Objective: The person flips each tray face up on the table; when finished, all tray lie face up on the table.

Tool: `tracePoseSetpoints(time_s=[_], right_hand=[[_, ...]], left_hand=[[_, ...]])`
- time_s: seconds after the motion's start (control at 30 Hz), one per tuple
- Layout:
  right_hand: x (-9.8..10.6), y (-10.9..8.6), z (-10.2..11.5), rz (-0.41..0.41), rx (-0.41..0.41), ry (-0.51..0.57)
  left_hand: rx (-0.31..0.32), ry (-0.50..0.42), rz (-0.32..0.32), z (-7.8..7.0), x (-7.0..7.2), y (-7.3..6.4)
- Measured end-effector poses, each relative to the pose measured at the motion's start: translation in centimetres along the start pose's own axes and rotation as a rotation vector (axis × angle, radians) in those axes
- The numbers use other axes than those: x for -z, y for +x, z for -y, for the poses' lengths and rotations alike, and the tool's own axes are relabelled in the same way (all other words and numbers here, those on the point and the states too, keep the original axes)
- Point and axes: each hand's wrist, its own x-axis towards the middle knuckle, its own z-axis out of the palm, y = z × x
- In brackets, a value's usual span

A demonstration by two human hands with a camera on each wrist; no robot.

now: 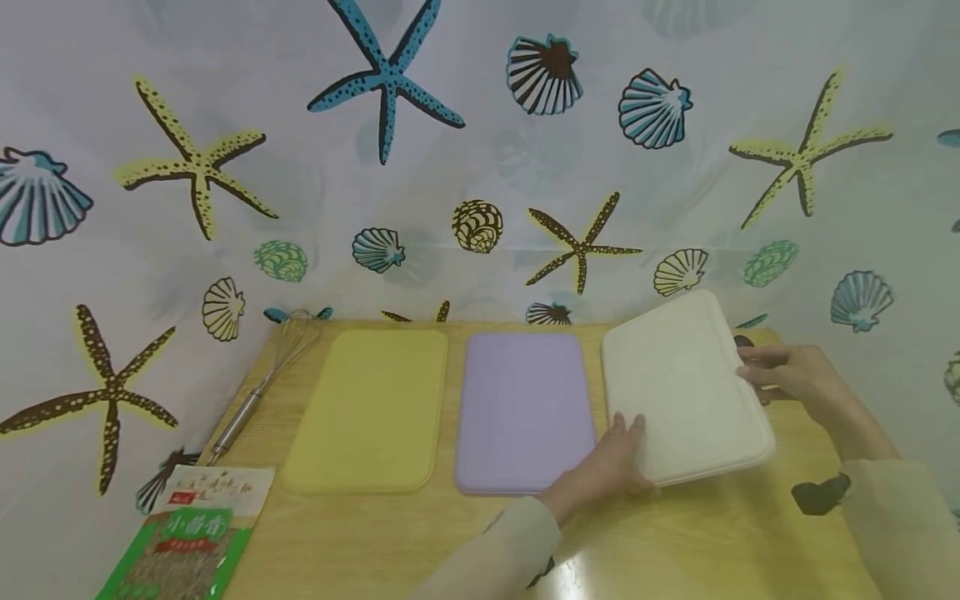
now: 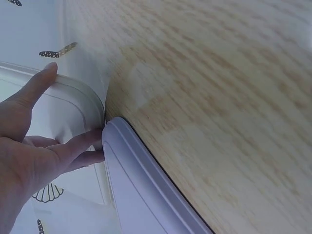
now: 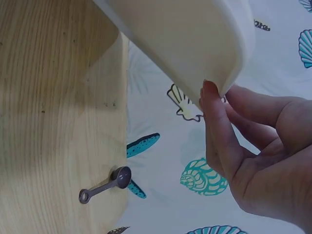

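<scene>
A white rectangular tray (image 1: pixel 686 383) with rounded corners is tilted, its right side raised above the wooden table. My right hand (image 1: pixel 798 375) pinches its right edge; in the right wrist view, fingers and thumb close on the rim of the white tray (image 3: pixel 190 44), whose underside faces the camera. At the lower left edge, my left hand (image 1: pixel 611 462) grips the tray, thumb over the rim and fingers below. Those fingers lie right by the corner of the purple tray (image 2: pixel 141 180) in the left wrist view. The purple tray (image 1: pixel 525 408) lies flat.
Left of the purple tray lies a yellow tray (image 1: pixel 371 408). A whisk (image 1: pixel 258 392) and a green seasoning packet (image 1: pixel 187 537) are at the table's left side. Behind the white tray, a dark measuring spoon (image 3: pixel 109 184) lies near the table edge. A patterned curtain (image 1: pixel 480 167) hangs behind.
</scene>
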Motion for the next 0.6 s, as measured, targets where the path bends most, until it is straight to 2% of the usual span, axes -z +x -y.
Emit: tracePoseSetpoints(time_s=[0.2, 0.33, 0.6], right_hand=[[-0.2, -0.1, 1.4, 0.003, 0.010, 0.023], [-0.5, -0.4, 2.6, 0.006, 0.041, 0.031], [-1.1, -0.4, 5.1, 0.003, 0.055, 0.097]], left_hand=[[-0.047, -0.035, -0.002, 0.3, 0.2, -0.5], [-0.068, -0.013, -0.009, 0.1, 0.4, -1.0], [-0.142, -0.051, -0.064, -0.5, 0.0, -1.3]])
